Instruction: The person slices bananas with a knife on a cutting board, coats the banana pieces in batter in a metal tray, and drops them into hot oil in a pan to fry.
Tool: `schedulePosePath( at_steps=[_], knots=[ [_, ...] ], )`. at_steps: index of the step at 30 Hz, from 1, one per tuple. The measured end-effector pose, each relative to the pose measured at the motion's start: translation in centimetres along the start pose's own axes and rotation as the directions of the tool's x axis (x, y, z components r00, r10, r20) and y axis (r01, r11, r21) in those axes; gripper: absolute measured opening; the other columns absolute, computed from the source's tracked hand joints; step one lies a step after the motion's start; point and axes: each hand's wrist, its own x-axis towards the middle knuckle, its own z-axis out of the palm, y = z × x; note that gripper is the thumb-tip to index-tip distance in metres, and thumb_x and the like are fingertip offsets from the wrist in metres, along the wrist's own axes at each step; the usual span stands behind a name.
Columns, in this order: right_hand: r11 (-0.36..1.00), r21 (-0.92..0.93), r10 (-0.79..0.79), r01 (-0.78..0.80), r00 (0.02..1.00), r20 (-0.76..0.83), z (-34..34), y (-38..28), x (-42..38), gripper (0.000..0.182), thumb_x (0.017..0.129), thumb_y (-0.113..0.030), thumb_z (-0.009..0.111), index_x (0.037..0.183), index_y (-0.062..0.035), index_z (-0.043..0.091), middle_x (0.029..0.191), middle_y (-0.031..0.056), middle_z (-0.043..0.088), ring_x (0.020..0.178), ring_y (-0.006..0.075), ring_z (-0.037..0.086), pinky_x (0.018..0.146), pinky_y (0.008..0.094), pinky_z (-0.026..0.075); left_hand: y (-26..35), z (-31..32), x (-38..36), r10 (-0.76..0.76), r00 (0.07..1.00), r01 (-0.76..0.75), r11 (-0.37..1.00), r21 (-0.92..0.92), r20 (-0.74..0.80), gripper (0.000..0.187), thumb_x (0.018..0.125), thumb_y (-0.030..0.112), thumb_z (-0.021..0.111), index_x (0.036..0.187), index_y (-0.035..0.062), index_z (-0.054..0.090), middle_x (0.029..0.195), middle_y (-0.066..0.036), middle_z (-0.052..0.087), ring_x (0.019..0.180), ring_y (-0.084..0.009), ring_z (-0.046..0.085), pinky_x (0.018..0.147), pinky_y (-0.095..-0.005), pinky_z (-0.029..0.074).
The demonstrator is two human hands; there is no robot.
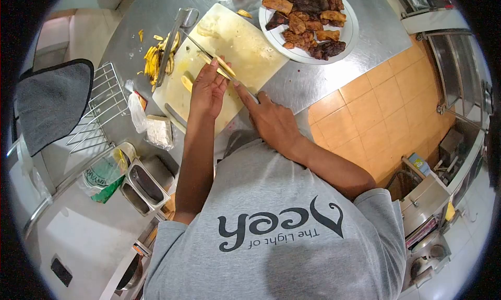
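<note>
Just above the cutting board [250, 49], my left hand [209, 88] pinches a peeled banana [225, 66] that looks split lengthwise. My right hand [274, 120] is closed on the handle of a knife [195, 43], its index finger stretched along the top. The long thin blade runs between the banana's two halves, close by the left fingertips. Another peeled banana piece [187, 83] lies on the board, left of my left hand. Yellow banana peels with dark spots [153, 60] are heaped on the steel table, left of the board.
A white plate [349, 31] of browned meat pieces stands at the right. Metal tongs [169, 49] lie across the peels. A white block in plastic [158, 131] sits near the table's left edge, by a wire rack [99, 112]. Steel containers [148, 185] stand lower left.
</note>
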Motion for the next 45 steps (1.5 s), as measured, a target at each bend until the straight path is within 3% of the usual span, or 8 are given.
schedulePosePath(
  at_steps=[5, 17, 23, 26, 29, 32, 41, 45],
  knots=[
    [1.000, 0.001, -0.006, 0.006, 1.000, 0.013, 0.0, 0.2, -0.2, 0.075, 0.080, -0.008, 0.057, 0.145, -0.0260, 0.025, 0.088, 0.0160, 0.056, 0.060, 0.0346, 0.061, 0.048, 0.0431, 0.051, 0.7, 0.7, -0.3, -0.026, 1.000, 0.027, 0.994, -0.110, 0.010, 0.030, 0.093, 0.018, 0.057, 0.118, 0.0016, 0.051, 0.119, -0.010, 0.057, 0.109, -0.0232, 0.057, 0.093, -0.0334, 0.047],
    [0.991, 0.103, -0.085, 0.087, 0.996, -0.027, -1.1, 0.7, 0.1, 0.066, 0.085, -0.009, 0.054, 0.144, -0.0233, 0.027, 0.087, 0.0203, 0.058, 0.064, 0.0387, 0.061, 0.054, 0.0457, 0.051, 0.9, 1.5, -0.5, 0.107, 0.992, -0.108, 0.994, -0.015, -0.073, 0.035, 0.091, 0.030, 0.058, 0.108, 0.0004, 0.054, 0.106, -0.012, 0.062, 0.096, -0.0244, 0.064, 0.083, -0.0340, 0.052],
    [0.892, 0.352, -0.213, 0.283, 0.951, -0.226, 0.2, 1.4, 0.0, 0.059, 0.088, -0.004, 0.050, 0.142, -0.0131, 0.031, 0.084, 0.0227, 0.059, 0.073, 0.0378, 0.062, 0.062, 0.0443, 0.050, 0.3, 0.9, -0.5, 0.177, 0.981, -0.180, 0.983, -0.036, -0.076, 0.024, 0.090, 0.027, 0.061, 0.096, 0.0048, 0.055, 0.091, -0.009, 0.064, 0.079, -0.0212, 0.066, 0.069, -0.0312, 0.054],
    [0.866, 0.392, -0.219, 0.311, 0.940, -0.262, 0.4, 1.6, 0.1, 0.058, 0.087, -0.003, 0.050, 0.142, -0.0100, 0.032, 0.084, 0.0223, 0.059, 0.073, 0.0372, 0.061, 0.063, 0.0437, 0.049, -0.3, 0.2, 0.3, 0.121, 0.990, -0.124, 0.992, -0.031, -0.078, 0.028, 0.089, 0.029, 0.061, 0.102, 0.0051, 0.055, 0.095, -0.009, 0.062, 0.088, -0.0223, 0.065, 0.070, -0.0307, 0.055],
    [0.952, 0.191, -0.200, 0.240, 0.958, -0.206, -0.2, 1.2, -0.8, 0.059, 0.086, -0.003, 0.051, 0.142, -0.0122, 0.033, 0.080, 0.0208, 0.059, 0.067, 0.0372, 0.060, 0.060, 0.0439, 0.050, 0.0, 0.8, -0.2, 0.088, 0.993, -0.084, 0.995, 0.062, -0.073, 0.031, 0.086, 0.031, 0.065, 0.102, 0.0065, 0.054, 0.091, -0.006, 0.061, 0.082, -0.0204, 0.065, 0.069, -0.0297, 0.054],
    [0.982, 0.037, -0.179, 0.188, 0.968, -0.174, -1.2, 0.7, -1.4, 0.059, 0.086, -0.005, 0.053, 0.141, -0.0144, 0.035, 0.075, 0.0188, 0.056, 0.060, 0.0359, 0.059, 0.054, 0.0438, 0.050, -0.4, 0.8, -0.2, 0.055, 0.990, -0.050, 0.998, 0.041, -0.129, 0.029, 0.083, 0.031, 0.069, 0.085, 0.0129, 0.046, 0.083, -0.003, 0.057, 0.072, -0.0144, 0.059, 0.065, -0.0256, 0.049],
    [0.977, -0.139, -0.194, 0.162, 0.945, -0.264, -1.0, 0.3, -2.0, 0.057, 0.084, -0.008, 0.055, 0.138, -0.0181, 0.041, 0.074, 0.0159, 0.052, 0.052, 0.0322, 0.056, 0.049, 0.0420, 0.049, -1.1, -0.8, -0.5, 0.028, 0.993, -0.044, 0.989, -0.141, -0.115, 0.028, 0.086, 0.027, 0.066, 0.104, 0.0092, 0.053, 0.094, -0.003, 0.059, 0.083, -0.0163, 0.058, 0.073, -0.0278, 0.049],
    [0.964, -0.201, -0.225, 0.172, 0.935, -0.275, -1.1, 1.0, -1.6, 0.065, 0.077, -0.009, 0.060, 0.137, -0.0268, 0.043, 0.080, 0.0123, 0.051, 0.059, 0.0286, 0.059, 0.050, 0.0386, 0.051, 0.2, -2.2, -0.9, 0.088, 0.985, -0.083, 0.996, 0.040, -0.146, 0.029, 0.087, 0.025, 0.064, 0.108, 0.0078, 0.054, 0.099, -0.003, 0.060, 0.087, -0.0171, 0.062, 0.075, -0.0277, 0.049]
  ],
)
